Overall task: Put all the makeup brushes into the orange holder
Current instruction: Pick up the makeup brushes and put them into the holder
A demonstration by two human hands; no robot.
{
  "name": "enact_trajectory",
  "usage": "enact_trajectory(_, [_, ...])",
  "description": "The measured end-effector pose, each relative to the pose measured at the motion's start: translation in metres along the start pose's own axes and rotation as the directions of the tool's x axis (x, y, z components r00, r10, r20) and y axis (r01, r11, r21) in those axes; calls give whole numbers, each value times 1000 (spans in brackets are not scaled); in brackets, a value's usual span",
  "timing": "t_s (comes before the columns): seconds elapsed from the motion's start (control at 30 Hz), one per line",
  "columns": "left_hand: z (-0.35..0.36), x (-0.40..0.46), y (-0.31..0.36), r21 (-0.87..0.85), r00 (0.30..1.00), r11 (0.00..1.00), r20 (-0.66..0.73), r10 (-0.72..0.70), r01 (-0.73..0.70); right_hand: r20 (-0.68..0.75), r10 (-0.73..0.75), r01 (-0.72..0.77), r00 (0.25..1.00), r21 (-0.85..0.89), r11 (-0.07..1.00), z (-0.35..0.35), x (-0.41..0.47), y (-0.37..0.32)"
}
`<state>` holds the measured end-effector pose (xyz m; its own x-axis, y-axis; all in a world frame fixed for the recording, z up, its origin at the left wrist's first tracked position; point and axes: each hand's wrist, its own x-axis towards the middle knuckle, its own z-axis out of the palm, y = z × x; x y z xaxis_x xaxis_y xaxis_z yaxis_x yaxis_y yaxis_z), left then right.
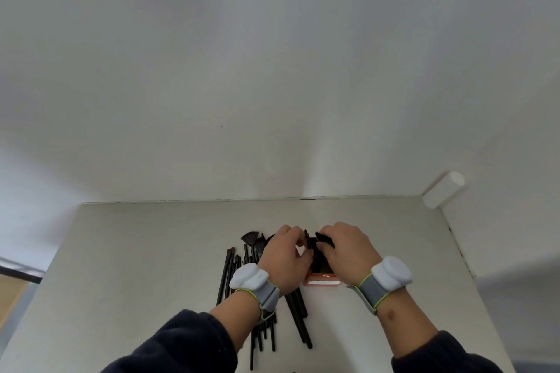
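An orange holder (321, 278) stands on the white table (151, 251), mostly hidden behind my hands. Dark brush heads stick up from it between my fingers. My left hand (285, 254) is closed on a thin black brush at the holder's top left. My right hand (345, 248) grips the dark brush heads (325, 240) at the holder's top. Several black makeup brushes (242, 254) lie in a row on the table left of the holder, partly under my left wrist. A fan brush (250, 237) lies at the row's far end.
A white wall rises directly behind the table's far edge. A white cylinder (444, 189) leans in the far right corner. The table's left edge (39, 288) drops to a floor. Both wrists wear white and grey bands.
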<state>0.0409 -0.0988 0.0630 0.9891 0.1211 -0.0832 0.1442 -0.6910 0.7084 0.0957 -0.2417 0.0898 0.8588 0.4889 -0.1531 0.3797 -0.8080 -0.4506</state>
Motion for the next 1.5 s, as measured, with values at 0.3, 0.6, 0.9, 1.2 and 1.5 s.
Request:
enact_trajectory(0.3, [1,-3,-6,-34,1000,999,8,1,0,-27,34,-31,999,91,995,-3,-4,-4])
enact_trajectory(0.6, [-6,-14,-28,-89,997,994,-28,-73,70,-197,-6,41,980,174,984,-8,-13,-29])
enact_trajectory(0.9, [-19,-40,-64,7,980,983,-82,-182,183,-162,-105,143,981,247,958,15,-21,-73])
enact_trajectory(1.2, [-25,-59,-111,110,930,923,-60,-363,368,118,-37,26,992,94,995,70,-16,-83])
enact_trajectory(1.5, [-19,-64,-146,208,885,868,28,-465,450,290,174,-143,941,-124,982,110,-13,-68])
